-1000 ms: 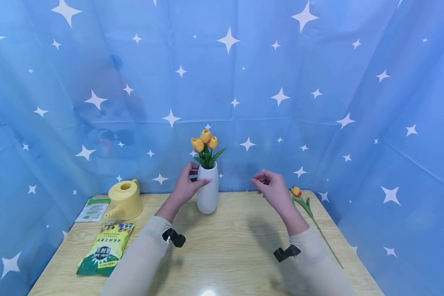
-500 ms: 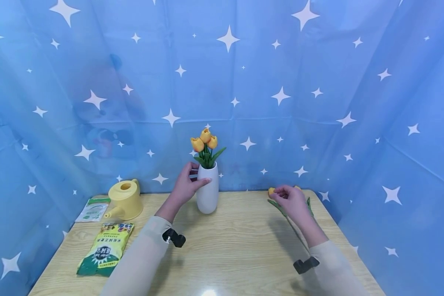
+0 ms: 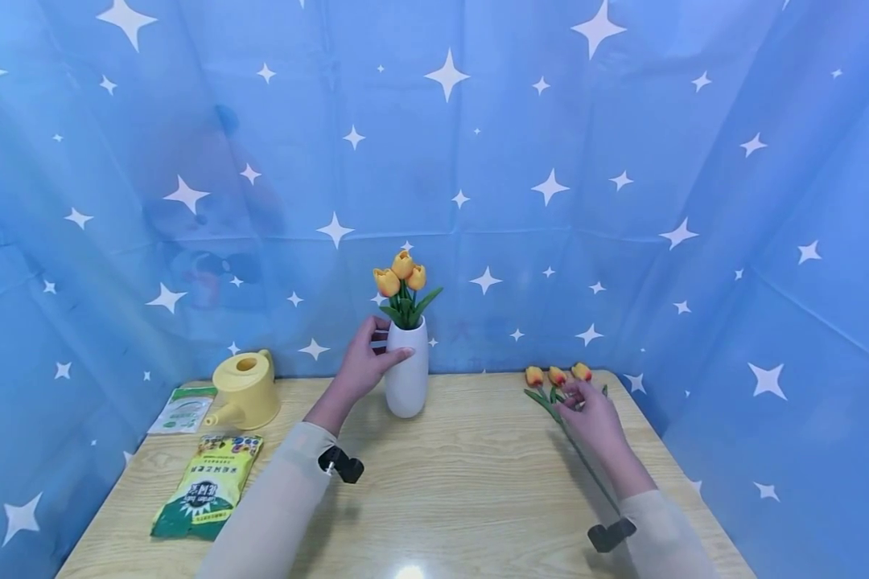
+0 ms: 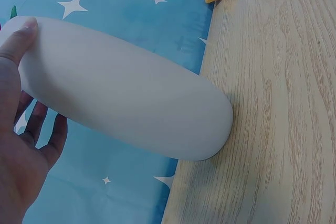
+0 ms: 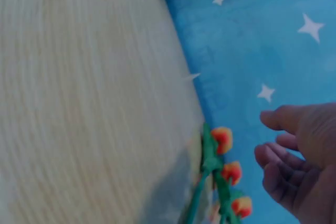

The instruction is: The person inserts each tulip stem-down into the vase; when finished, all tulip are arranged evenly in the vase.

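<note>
My left hand [image 3: 365, 362] holds the white vase [image 3: 407, 378] near its top, with the thumb on the front and the fingers at the back left side. The vase stands upright on the table, and several yellow tulips [image 3: 403, 273] with green leaves rise from its mouth. Over at the right, my right hand [image 3: 595, 420] hovers by three loose orange-yellow tulips [image 3: 534, 376] lying at the table's back edge, partly covering their leaves and stems. The right wrist view shows this hand [image 5: 307, 156] with its thumb apart from loosely bent fingers, holding nothing.
A yellow watering can [image 3: 248, 394] stands at the back left, beside a flat green-and-white packet [image 3: 183, 412]. In front of them lies a yellow-green bag [image 3: 208, 489]. A blue star-patterned curtain [image 3: 492, 161] hangs behind the wooden table [image 3: 449, 498].
My right hand has moved right and downward, from beside the vase to the loose tulips, uncovering their heads in the last half second. The left hand and vase stay in place.
</note>
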The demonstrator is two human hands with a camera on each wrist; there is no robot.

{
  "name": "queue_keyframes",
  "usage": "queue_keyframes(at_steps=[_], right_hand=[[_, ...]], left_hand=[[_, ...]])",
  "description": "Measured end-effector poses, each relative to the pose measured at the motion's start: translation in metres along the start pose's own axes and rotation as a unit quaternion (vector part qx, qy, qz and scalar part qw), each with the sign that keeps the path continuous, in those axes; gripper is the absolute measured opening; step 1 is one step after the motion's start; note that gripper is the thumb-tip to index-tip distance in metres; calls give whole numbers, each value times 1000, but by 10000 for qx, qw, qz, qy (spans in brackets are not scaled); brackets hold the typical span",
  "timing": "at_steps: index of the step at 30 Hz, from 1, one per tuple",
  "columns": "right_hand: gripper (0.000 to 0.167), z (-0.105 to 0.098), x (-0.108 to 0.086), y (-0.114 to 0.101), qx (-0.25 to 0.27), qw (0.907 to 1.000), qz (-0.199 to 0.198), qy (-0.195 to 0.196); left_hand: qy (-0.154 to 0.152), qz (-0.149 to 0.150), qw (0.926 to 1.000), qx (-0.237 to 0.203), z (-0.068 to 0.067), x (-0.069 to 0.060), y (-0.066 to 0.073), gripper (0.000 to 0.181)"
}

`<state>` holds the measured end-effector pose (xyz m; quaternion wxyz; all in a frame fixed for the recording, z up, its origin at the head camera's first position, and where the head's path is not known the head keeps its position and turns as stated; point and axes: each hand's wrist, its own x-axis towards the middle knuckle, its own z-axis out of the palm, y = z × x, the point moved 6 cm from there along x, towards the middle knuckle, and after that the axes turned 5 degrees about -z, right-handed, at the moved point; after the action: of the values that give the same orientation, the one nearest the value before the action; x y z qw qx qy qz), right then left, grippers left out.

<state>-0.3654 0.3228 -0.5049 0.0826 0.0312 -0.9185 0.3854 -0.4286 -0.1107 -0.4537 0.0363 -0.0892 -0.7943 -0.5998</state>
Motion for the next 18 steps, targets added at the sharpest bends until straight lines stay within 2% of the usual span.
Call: queue_keyframes(at_steps=[10, 18], right_hand=[[52, 11, 0, 31, 19, 9987, 372, -341], [42, 16, -3, 49, -637, 9967, 227, -439]], left_hand=[[-3, -11, 10000, 26, 0, -1, 2, 65], [15, 6, 10000, 4, 1, 0, 0, 64]])
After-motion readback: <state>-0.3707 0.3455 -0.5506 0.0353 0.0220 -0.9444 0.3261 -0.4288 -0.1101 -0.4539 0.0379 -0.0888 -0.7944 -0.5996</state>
